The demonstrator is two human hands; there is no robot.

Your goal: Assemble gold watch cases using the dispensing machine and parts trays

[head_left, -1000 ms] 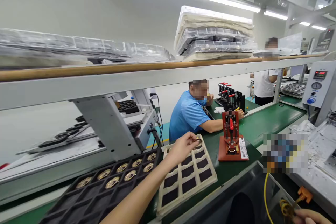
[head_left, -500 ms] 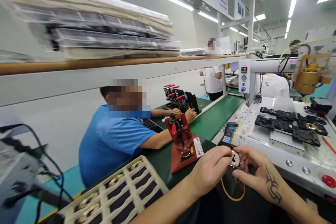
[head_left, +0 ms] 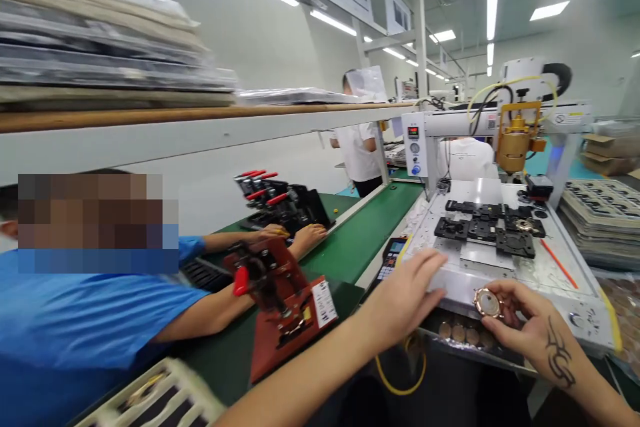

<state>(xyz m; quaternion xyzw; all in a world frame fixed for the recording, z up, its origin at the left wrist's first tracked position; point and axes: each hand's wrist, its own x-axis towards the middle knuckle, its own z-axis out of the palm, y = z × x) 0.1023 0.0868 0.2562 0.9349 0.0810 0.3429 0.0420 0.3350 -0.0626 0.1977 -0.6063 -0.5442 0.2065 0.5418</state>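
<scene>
My right hand point(head_left: 523, 317), with a tattoo by the wrist, pinches a round rose-gold watch case point(head_left: 487, 303) by its edge. The case's pale, shiny round face is turned up toward me. My left hand point(head_left: 407, 297) hovers to the left of it, apart from the case, with fingers stretched out and nothing visible in them. Just beyond both hands is the front edge of a white dispensing machine point(head_left: 440, 270). Below the watch case, several round brownish discs point(head_left: 459, 332) lie in clear plastic.
Black fixtures point(head_left: 483, 227) sit on the machine bed under a gold dispensing head point(head_left: 514, 147). A red clamp jig point(head_left: 280, 327) and a slotted tray point(head_left: 185, 407) stand left. A co-worker in blue point(head_left: 100, 333) works there. Stacked trays point(head_left: 600, 220) are at right.
My view has swung right. My left hand has let go of the watch case and come away from it; the right hand keeps it. The discs now show.
</scene>
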